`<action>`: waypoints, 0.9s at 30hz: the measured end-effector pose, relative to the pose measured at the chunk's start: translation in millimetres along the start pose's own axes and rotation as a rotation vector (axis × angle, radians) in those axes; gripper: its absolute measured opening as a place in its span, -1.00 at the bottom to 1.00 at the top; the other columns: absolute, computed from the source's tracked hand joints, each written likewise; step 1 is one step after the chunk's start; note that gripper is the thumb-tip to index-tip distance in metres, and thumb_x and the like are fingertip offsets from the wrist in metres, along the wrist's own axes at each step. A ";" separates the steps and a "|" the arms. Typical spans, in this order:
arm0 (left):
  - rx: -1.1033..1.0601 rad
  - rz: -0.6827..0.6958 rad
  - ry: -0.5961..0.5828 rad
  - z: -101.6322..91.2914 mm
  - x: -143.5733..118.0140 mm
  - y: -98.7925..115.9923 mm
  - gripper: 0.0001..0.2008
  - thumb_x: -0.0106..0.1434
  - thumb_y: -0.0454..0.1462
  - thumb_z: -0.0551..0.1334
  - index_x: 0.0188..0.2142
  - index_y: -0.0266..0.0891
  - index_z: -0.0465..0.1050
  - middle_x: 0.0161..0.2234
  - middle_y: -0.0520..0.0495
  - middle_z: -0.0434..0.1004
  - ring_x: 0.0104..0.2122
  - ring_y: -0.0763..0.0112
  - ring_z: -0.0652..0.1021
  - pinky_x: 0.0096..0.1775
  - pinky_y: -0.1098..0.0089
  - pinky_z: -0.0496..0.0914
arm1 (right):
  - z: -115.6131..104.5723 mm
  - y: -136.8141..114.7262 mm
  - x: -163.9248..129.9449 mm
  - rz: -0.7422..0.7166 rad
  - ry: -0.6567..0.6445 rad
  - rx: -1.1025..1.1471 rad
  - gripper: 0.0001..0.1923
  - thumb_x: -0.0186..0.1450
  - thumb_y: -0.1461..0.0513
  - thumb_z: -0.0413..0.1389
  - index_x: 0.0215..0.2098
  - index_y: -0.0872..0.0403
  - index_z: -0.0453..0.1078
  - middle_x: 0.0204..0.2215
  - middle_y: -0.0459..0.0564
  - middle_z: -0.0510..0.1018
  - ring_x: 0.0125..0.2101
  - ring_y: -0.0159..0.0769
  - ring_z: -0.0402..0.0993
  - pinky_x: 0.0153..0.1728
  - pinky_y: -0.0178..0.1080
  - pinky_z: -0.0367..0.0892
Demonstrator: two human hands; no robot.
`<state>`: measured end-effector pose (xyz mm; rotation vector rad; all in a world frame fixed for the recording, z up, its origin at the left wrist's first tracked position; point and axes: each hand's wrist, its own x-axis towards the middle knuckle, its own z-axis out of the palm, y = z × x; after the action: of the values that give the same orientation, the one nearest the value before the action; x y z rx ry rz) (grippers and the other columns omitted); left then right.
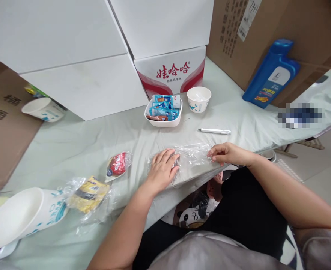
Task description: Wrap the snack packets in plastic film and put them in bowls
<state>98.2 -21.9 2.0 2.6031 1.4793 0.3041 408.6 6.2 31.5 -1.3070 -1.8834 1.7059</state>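
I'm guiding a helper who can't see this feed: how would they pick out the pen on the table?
Start at the white carton with red lettering at the back of the table. In front of it sit a square dish of sachets and a paper bowl. The pen lies flat just beyond the right hand, the only slim white stick there.

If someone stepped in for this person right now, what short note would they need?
Left hand: flat, pressing down on the clear crinkled plastic bag at the table's front edge.
Right hand: fingertips pinching the bag's right end.
Nearby: red sealed packet, yellow packet in clear wrap, white paper cup lying on its side, white tray of blue sachets, white pen.
Done: bag spread out flat.
Left: the bag looks empty; packets lie outside it.
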 end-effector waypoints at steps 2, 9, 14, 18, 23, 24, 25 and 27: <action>0.000 0.006 0.006 0.7 0.0 -1.0 -0.62 0.35 -0.22 0.09 0.14 -0.16 0.32 0.23 -0.15 0.28 0.24 0.09 0.25 0.21 0.01 0.13 | -7.8 1.6 -3.6 -0.002 0.030 -0.052 -0.66 0.16 0.02 0.18 -0.25 0.11 0.44 -0.45 -0.11 0.50 -0.53 -0.44 0.37 -0.47 -0.32 0.25; -0.013 0.032 0.026 2.1 -0.4 -2.9 -0.62 0.34 -0.21 0.10 0.14 -0.12 0.33 0.22 -0.13 0.30 0.22 0.09 0.27 0.20 0.02 0.15 | -38.2 12.7 -20.7 0.026 0.019 -0.416 -0.82 0.17 0.16 0.13 -0.33 0.07 0.50 -0.47 -0.10 0.53 -0.46 -0.36 0.39 -0.41 -0.29 0.26; -0.024 0.027 0.030 1.2 0.5 -2.1 -0.63 0.33 -0.23 0.12 0.12 -0.14 0.33 0.21 -0.15 0.31 0.22 0.09 0.26 0.20 0.01 0.14 | -21.4 -2.6 -15.6 -0.282 0.682 -0.566 -0.81 0.29 0.13 0.07 -0.30 0.05 0.45 -0.38 -0.01 0.56 -0.39 -0.27 0.45 -0.34 -0.21 0.36; -0.039 0.036 0.030 -0.4 1.9 -0.8 -0.64 0.33 -0.23 0.11 0.11 -0.16 0.34 0.20 -0.17 0.31 0.22 0.07 0.26 0.19 0.00 0.15 | 29.1 -23.8 3.6 -0.671 0.614 -0.689 -0.76 0.39 0.18 -0.02 -0.09 0.06 0.43 -0.17 0.09 0.57 -0.08 -0.17 0.46 -0.05 -0.05 0.39; -0.064 0.070 0.060 -2.5 3.1 2.0 -0.63 0.30 -0.24 0.14 0.10 -0.15 0.36 0.19 -0.17 0.33 0.21 0.09 0.29 0.20 0.03 0.17 | 74.6 -11.7 36.6 -0.591 0.243 -1.017 -0.35 0.37 0.00 0.01 0.28 0.22 0.15 0.28 0.28 0.19 0.31 0.08 -0.02 0.24 0.16 0.05; -0.072 0.079 0.058 -3.7 2.8 1.2 -0.63 0.29 -0.23 0.16 0.10 -0.14 0.37 0.19 -0.16 0.33 0.20 0.11 0.30 0.20 0.05 0.18 | 75.0 -5.9 41.0 -0.530 0.221 -1.066 -0.25 0.34 -0.08 0.02 0.31 0.24 0.10 0.31 0.31 0.12 0.33 0.14 -0.11 0.25 0.21 -0.03; -0.074 0.078 0.051 -5.5 2.2 -0.9 -0.62 0.28 -0.21 0.17 0.09 -0.14 0.37 0.19 -0.16 0.33 0.20 0.11 0.30 0.20 0.06 0.19 | 72.5 -0.4 44.0 -0.473 0.214 -1.100 -0.17 0.31 -0.14 0.02 0.33 0.24 0.07 0.33 0.31 0.07 0.34 0.19 -0.17 0.25 0.25 -0.09; -0.046 0.029 0.034 -10.7 -0.4 -9.9 -0.61 0.26 -0.17 0.20 0.08 -0.14 0.38 0.20 -0.17 0.32 0.20 0.07 0.30 0.19 0.04 0.21 | 61.9 8.1 45.2 -0.390 0.220 -1.135 -0.11 0.28 -0.21 -0.03 0.36 0.20 0.03 0.35 0.28 0.01 0.34 0.21 -0.23 0.25 0.28 -0.15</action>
<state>87.1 -17.0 10.3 2.5980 1.4284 0.3828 342.6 -0.2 -7.8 -1.1823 -2.7952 0.1941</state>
